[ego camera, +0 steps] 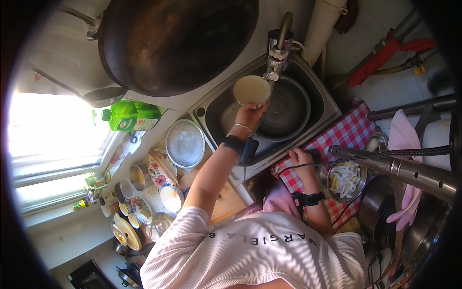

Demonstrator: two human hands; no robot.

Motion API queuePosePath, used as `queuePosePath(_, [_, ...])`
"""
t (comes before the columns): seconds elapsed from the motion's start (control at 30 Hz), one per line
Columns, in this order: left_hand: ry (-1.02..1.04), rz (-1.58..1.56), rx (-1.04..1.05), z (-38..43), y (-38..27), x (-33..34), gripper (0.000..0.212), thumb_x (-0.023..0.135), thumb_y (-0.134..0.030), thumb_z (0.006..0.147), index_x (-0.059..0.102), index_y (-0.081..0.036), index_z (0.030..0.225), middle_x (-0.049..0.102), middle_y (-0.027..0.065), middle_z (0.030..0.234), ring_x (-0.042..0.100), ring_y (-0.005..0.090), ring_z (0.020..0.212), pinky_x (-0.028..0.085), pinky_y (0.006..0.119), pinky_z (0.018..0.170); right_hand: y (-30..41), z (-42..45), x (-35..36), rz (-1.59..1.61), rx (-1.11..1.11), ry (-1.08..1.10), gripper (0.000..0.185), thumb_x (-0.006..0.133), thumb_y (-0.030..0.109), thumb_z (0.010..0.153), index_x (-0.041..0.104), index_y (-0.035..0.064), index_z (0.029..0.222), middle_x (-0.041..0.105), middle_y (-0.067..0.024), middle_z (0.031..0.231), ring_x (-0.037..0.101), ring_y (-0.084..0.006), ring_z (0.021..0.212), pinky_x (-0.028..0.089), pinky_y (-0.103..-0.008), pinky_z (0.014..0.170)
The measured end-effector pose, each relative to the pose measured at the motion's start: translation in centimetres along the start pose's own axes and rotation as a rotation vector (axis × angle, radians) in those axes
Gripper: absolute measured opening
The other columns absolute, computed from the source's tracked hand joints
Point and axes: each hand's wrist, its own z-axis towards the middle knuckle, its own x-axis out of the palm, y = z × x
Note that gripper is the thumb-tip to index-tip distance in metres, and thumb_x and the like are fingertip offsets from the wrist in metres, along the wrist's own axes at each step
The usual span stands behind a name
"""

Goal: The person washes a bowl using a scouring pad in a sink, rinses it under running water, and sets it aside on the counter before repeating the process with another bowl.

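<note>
In my left hand (pixel 249 112) is a pale bowl (pixel 251 89), held over the sink (pixel 221 108) just left of the faucet (pixel 276 67). Its inside faces up towards me, and my fingers are at its near side. Under the faucet, a round metal basin (pixel 294 124) sits in the sink. My right hand (pixel 301 159) is by the sink's near right corner, against a red-and-white checkered cloth (pixel 335 126). Its fingers are curled, and whether they grip anything is hidden. A black cable runs past it.
A large dark wok (pixel 173 43) fills the upper left. Beside the sink are a metal bowl (pixel 185 143) and a green detergent bottle (pixel 135 115). On the right stand a bowl of white strips (pixel 344 180), a metal pole (pixel 404 171) and hanging pink gloves (pixel 406 144). Several dishes crowd the left counter.
</note>
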Motion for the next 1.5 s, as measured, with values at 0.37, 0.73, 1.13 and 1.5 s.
queuePosePath(0.37, [0.081,0.078,-0.027,0.0,0.1,0.3,0.045,0.045,0.007,0.064,0.037,0.008,0.108,0.044,0.0204,0.109,0.042,0.0343,0.105,0.032,0.047,0.096,0.2,0.4,0.6,0.005,-0.024,0.004,0.018,0.052,0.019,0.079,0.055,0.0014,0.079,0.054,-0.0185,0.064,0.053,-0.0354,0.060,0.041,-0.0378,0.051])
queuePosePath(0.73, [0.045,0.038,0.003,2.1,0.7,0.1,0.046,0.044,0.008,0.065,0.035,0.009,0.110,0.042,0.0205,0.112,0.040,0.0360,0.107,0.033,0.047,0.096,-0.3,-0.4,-0.3,0.000,0.028,0.015,0.016,0.052,0.017,0.079,0.055,0.0011,0.078,0.054,-0.0187,0.066,0.053,-0.0349,0.062,0.041,-0.0370,0.053])
queuePosePath(1.13, [0.107,0.065,-0.024,0.8,0.5,-0.4,0.045,0.041,0.007,0.067,0.035,0.009,0.111,0.042,0.0215,0.113,0.039,0.0354,0.109,0.032,0.046,0.097,1.3,2.5,-0.6,0.166,0.131,0.072,0.021,0.051,0.013,0.079,0.052,0.0110,0.100,0.054,-0.0167,0.065,0.055,-0.0309,0.061,0.042,-0.0362,0.054])
queuePosePath(1.5, [0.052,0.100,-0.146,-4.4,1.3,-3.1,0.038,0.044,0.003,0.069,0.041,0.008,0.107,0.049,0.0187,0.106,0.048,0.0297,0.101,0.038,0.037,0.093,6.2,7.7,0.3,-0.021,-0.170,0.152,0.026,0.052,0.013,0.076,0.049,0.0143,0.102,0.057,-0.0162,0.071,0.054,-0.0348,0.066,0.043,-0.0428,0.055])
